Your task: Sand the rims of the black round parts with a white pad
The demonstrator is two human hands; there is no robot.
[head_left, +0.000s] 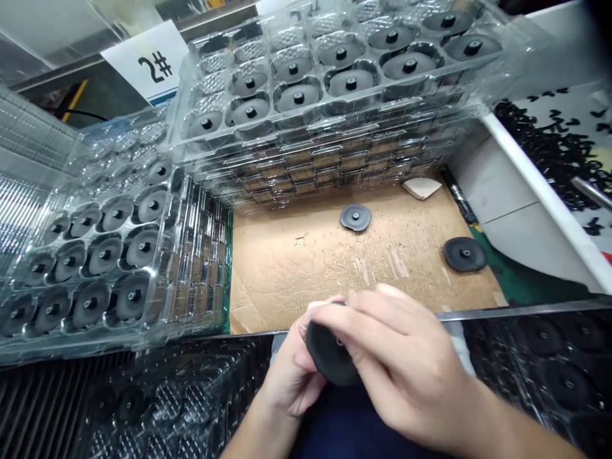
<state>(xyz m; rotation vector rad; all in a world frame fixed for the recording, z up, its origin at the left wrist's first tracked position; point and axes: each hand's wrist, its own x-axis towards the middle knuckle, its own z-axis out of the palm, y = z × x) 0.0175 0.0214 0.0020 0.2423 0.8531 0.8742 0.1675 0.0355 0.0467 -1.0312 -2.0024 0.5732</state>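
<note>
In front of my body, my left hand is closed around the edge of a black round disc, which is tilted on its side. My right hand covers part of that disc, its fingers bent and pressed together at the upper edge and near the small centre hub. Whether a small part sits between the right fingertips is hidden. On the cardboard sheet beyond my hands lie two more discs with centre hubs, one disc near the middle and another disc at the right.
Stacked clear plastic trays holding black discs line the back, with another tray stack at the left. A white wedge and a dark marker lie at back right. Small black parts are spread beyond the white partition.
</note>
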